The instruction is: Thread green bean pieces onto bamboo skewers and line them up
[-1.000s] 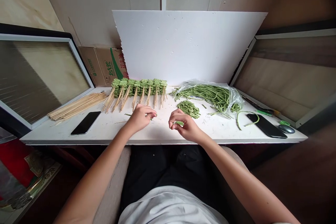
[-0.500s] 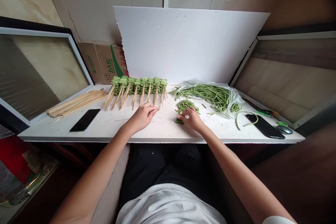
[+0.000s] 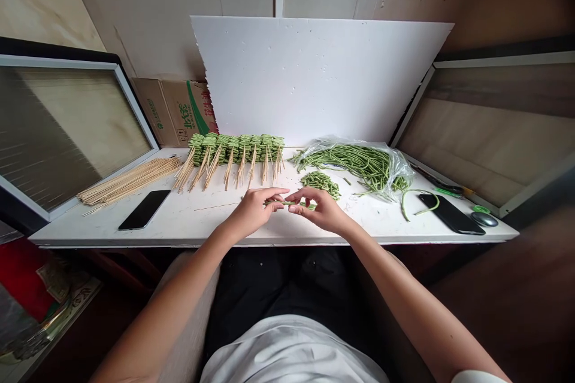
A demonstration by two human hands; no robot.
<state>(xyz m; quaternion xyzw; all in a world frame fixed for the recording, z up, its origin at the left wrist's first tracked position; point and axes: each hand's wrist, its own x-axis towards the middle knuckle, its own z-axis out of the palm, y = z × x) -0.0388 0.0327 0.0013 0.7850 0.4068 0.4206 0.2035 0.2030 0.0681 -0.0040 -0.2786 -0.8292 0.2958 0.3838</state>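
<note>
Left hand [image 3: 251,213] and right hand [image 3: 324,212] nearly meet above the table [image 3: 179,222], fingers of both pinched on green bean pieces [image 3: 309,206] near the cut pile [image 3: 321,183]. Thin stick [image 3: 215,207] seems to enter left grip, tip hidden; off-angle push could split beans or prick fingers.

Open tabletop [image 3: 366,222] between cut-bean pile [image 3: 321,184] and curled bean [image 3: 403,204]; skewered beans [image 3: 236,148], bagged beans [image 3: 359,161] block rear.

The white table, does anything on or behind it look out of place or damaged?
Yes. One long bean lies outside the plastic bag, oddly curled over a corner of the right-hand phone. A short cut piece sits apart from the pile. Behind, the white board has a ragged left edge.
</note>
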